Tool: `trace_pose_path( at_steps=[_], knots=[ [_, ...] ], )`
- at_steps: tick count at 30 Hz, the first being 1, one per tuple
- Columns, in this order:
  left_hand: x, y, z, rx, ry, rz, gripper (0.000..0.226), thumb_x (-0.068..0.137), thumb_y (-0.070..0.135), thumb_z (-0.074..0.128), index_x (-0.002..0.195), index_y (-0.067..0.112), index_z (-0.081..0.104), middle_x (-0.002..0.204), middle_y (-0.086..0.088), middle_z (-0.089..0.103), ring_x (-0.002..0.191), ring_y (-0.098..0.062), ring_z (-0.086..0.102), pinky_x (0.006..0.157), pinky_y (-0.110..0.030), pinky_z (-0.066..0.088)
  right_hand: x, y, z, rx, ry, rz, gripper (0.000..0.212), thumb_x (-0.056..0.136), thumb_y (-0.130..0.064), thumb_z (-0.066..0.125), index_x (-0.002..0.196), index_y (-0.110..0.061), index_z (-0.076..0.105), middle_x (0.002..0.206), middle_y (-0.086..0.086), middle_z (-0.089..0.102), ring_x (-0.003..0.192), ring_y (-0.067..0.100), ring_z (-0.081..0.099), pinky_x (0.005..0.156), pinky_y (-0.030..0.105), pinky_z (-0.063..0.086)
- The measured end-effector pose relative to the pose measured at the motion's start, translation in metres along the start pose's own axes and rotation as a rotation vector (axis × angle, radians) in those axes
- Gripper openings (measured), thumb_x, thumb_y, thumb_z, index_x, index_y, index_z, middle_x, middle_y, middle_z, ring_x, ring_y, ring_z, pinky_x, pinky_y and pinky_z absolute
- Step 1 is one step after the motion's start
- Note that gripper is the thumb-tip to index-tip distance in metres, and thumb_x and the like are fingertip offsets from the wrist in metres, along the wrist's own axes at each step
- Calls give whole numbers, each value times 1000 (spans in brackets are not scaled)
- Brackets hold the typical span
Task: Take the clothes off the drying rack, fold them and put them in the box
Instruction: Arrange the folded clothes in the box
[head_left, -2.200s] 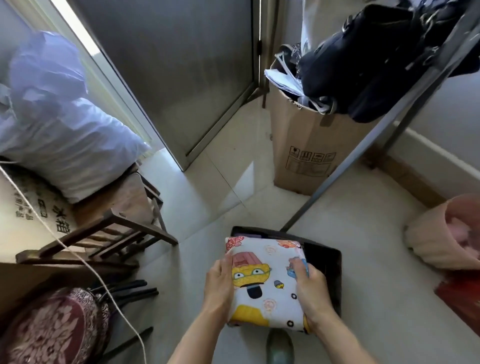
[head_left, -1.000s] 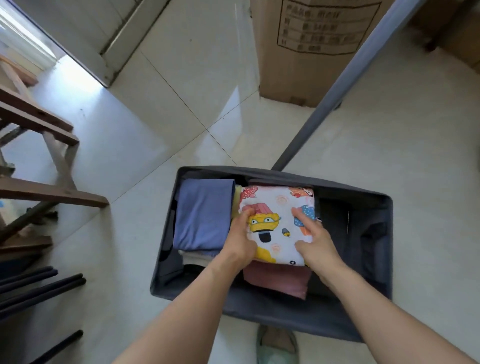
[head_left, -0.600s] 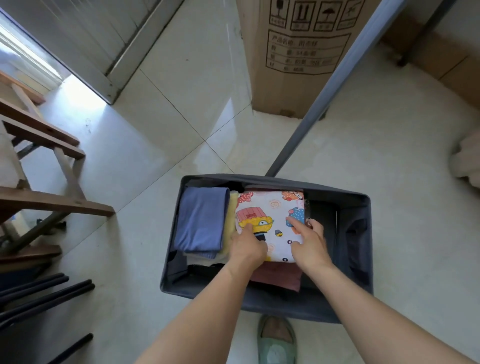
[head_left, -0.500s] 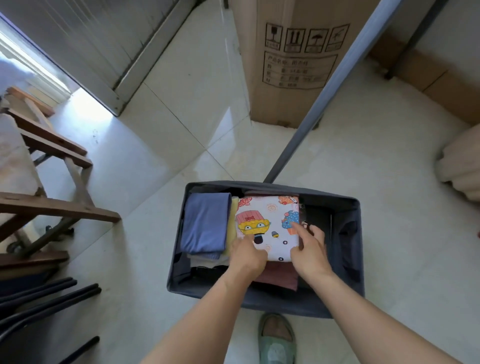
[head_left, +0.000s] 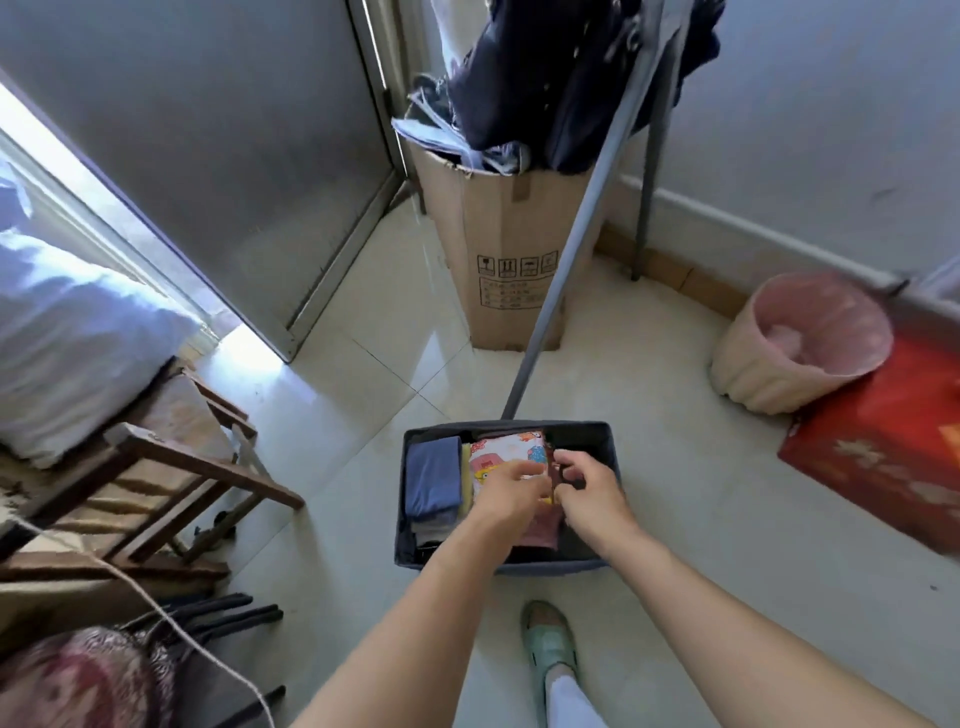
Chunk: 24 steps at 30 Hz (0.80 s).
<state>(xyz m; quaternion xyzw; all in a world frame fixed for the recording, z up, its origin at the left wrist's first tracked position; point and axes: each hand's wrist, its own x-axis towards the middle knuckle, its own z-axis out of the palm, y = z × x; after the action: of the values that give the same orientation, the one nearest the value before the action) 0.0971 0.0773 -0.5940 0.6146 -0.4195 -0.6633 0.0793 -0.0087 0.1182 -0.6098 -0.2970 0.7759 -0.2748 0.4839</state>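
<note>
A dark fabric box (head_left: 545, 566) stands on the floor in front of me. Inside lie a folded blue garment (head_left: 434, 480) on the left, a folded cartoon-print cloth (head_left: 506, 449) in the middle and a dull pink piece (head_left: 543, 527) under it. My left hand (head_left: 511, 488) hovers over the cartoon cloth, fingers loosely curled. My right hand (head_left: 587, 486) is just right of it, over the box's dark right part, holding nothing. The grey drying rack leg (head_left: 566, 270) slants up from behind the box; dark clothes (head_left: 550, 78) hang at its top.
A tall cardboard carton (head_left: 498, 249) stands behind the rack leg. A pink bin (head_left: 800, 343) and a red mat (head_left: 893, 441) are at the right. A wooden chair (head_left: 156, 467) with a white bag (head_left: 67, 338) is at the left. My slippered foot (head_left: 548, 639) is near the box.
The cartoon cloth went from my hands down into the box beside the blue garment. My hands have now lifted off it, and my view has risen away from the box.
</note>
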Motion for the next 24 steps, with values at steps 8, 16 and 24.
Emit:
trace_pose_path(
  at_steps=[8, 16, 24],
  knots=[
    [-163, 51, 58, -10, -83, 150, 24, 96, 10, 54, 117, 13, 63, 86, -11, 69, 73, -23, 66, 79, -41, 57, -162, -33, -99, 243, 42, -81, 28, 94, 2, 45, 103, -15, 65, 81, 5, 68, 66, 14, 62, 51, 19, 45],
    [-265, 59, 184, 151, -273, 288, 21, 96, 9, 52, 114, 11, 62, 76, -6, 69, 62, -19, 65, 66, -31, 51, -290, 16, -227, 263, 142, -70, 28, 95, -1, 43, 107, -14, 64, 97, 16, 73, 75, 24, 66, 52, 24, 43],
    [-405, 68, 376, 248, -530, 422, 18, 98, 13, 52, 113, 17, 60, 81, -4, 67, 67, -17, 67, 59, -26, 49, -442, 96, -401, 281, 437, -84, 23, 98, -11, 46, 96, -20, 67, 90, 5, 72, 81, 20, 68, 58, 24, 49]
  ],
)
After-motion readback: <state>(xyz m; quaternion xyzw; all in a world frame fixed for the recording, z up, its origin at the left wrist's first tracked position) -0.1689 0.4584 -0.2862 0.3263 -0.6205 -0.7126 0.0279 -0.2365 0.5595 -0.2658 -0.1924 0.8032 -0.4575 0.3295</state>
